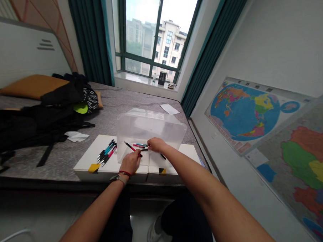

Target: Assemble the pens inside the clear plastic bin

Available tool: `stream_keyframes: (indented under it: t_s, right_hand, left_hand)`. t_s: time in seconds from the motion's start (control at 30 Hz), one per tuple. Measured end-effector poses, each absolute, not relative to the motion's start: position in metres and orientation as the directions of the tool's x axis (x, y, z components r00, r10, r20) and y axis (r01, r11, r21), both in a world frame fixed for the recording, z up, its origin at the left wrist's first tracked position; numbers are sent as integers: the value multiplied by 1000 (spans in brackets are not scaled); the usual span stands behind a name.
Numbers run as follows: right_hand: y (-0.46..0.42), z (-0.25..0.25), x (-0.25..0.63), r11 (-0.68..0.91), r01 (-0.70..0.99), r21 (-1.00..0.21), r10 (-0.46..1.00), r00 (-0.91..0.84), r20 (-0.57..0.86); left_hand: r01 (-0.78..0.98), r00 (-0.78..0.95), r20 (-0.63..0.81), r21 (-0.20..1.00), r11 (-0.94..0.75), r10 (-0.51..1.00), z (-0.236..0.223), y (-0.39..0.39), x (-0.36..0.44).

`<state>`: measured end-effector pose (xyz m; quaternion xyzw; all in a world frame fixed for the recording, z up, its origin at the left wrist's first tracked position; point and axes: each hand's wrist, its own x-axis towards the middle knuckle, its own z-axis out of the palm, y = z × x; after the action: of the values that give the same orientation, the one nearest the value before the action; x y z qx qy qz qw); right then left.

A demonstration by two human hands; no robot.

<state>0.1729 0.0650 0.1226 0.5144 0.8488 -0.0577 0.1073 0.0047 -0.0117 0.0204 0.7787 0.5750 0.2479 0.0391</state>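
Note:
My left hand (132, 162) is closed around a red-and-black pen (129, 146), its far end pointing up and to the left. Fingers of my right hand (156, 145) are pinched at the end of a dark pen (144, 149); the fingertips are partly hidden. Both hands are at the open side of a clear plastic box (151, 126) that lies tipped over. Beside these fingers lie a teal pen (140, 144) and a red one. A black pen (163, 156) shows under my right wrist. Left of the box, several pens (107, 152) in black, teal and pink lie side by side.
White boxes (85, 158) with yellow-and-black tabs form the work surface on a grey mattress (105, 118). A black bag (30, 123) and crumpled tissue (76, 136) lie to the left. White paper (169, 109) rests behind the plastic box; a wall with maps (246, 110) stands right.

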Motion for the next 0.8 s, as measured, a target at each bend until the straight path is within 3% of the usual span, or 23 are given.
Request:
stream_keyframes:
  t_s: [0.67,0.8]
  right_hand:
    - [70,116,153,510,860,23,848,-498,-180]
    - [61,123,167,464,884,57,867,-440,-236]
  left_hand:
    - [902,193,341,308,-303,920,17,-8,6]
    - [896,228,342,292,-334,912,18,-8,5]
